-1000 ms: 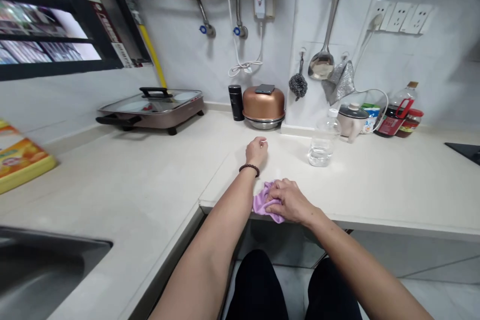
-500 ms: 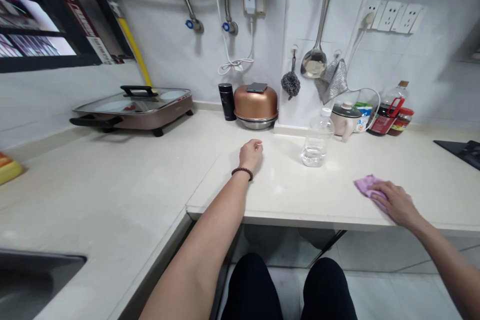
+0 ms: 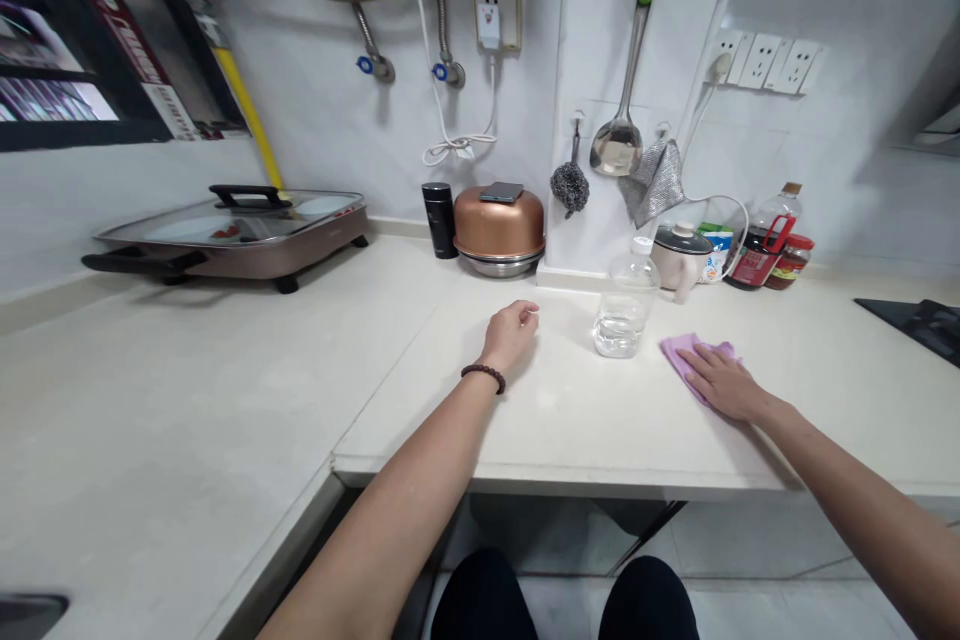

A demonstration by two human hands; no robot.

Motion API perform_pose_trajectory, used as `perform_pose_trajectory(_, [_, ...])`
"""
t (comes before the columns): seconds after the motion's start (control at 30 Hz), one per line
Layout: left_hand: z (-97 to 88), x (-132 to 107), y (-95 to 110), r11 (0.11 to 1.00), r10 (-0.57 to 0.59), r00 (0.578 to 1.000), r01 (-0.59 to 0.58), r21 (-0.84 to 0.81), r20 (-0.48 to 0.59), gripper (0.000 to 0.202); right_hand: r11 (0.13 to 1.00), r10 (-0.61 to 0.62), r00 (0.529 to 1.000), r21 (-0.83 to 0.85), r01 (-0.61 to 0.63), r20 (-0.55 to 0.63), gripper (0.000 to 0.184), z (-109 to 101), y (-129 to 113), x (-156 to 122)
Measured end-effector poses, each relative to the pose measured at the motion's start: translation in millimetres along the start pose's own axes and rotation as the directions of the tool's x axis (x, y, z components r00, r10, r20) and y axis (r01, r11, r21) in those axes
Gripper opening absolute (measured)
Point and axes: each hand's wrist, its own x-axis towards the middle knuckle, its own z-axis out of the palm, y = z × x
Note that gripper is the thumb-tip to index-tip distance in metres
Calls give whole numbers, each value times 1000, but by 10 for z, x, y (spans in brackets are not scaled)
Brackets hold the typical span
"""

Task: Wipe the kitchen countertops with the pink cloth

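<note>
My right hand (image 3: pixel 721 382) presses a pink-purple cleaning cloth (image 3: pixel 679 348) onto the white countertop, its fingers laid over the cloth. Left of that cloth stands a clear plastic bottle (image 3: pixel 619 335) with a white cap, partly filled with clear liquid. My left hand (image 3: pixel 511 335) rests on the counter between the bottle and a copper-coloured bowl (image 3: pixel 499 223). Its fingers are loosely curled in, and I see nothing held in them. A dark bead bracelet (image 3: pixel 484 375) circles the left wrist.
An electric griddle (image 3: pixel 247 245) with a glass lid stands at left. A black flask (image 3: pixel 439 220) is beside the bowl, which carries a phone (image 3: pixel 501 192). Behind the bottle are a small lidded pot (image 3: pixel 679 258) and sauce containers (image 3: pixel 787 260). A ladle (image 3: pixel 628 90) and scrubber (image 3: pixel 570 188) hang above.
My right hand has slid the cloth left and away from me, closer to the bottle, and its fingers lie flatter. My left hand stays about where it was. The view has tilted slightly.
</note>
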Motion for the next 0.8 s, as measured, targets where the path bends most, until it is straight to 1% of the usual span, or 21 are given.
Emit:
perform_pose_trajectory(0.1, [25,-13,0,999,52,998,-52,16,37,26,998,-51,997,49,48,65,61,-149,-306,361])
perform_pose_trajectory(0.23, [-14,-8,-36,996,62,996,-66,63,59,27,998,-23,999,60,20,48,58,-253,-604,883])
perform_pose_trajectory(0.33, [-54,0,-55,993,68,996,-74,96,60,28,997,1,999,71,-5,55,55,-271,-727,1187])
perform_pose_trajectory(0.43, [-74,4,-61,985,73,995,-83,150,73,25,996,24,998,86,-29,64,55,-284,-778,1356])
perform_pose_trajectory(0.5, [-81,8,-64,979,62,995,-76,189,81,24,995,33,998,97,-39,62,56,-294,-796,1386])
perform_pose_trajectory(0.6, [-98,18,-71,970,38,996,-55,237,79,24,993,26,999,111,-31,45,56,-301,-823,1320])
perform_pose_trajectory(0.73, [-136,25,-85,956,3,996,-27,293,85,30,992,-7,1000,125,3,27,56,-281,-826,1086])
perform_pose_trajectory(0.8, [-156,25,-98,950,-12,996,-14,312,83,33,991,-26,999,132,24,19,56,-255,-752,936])
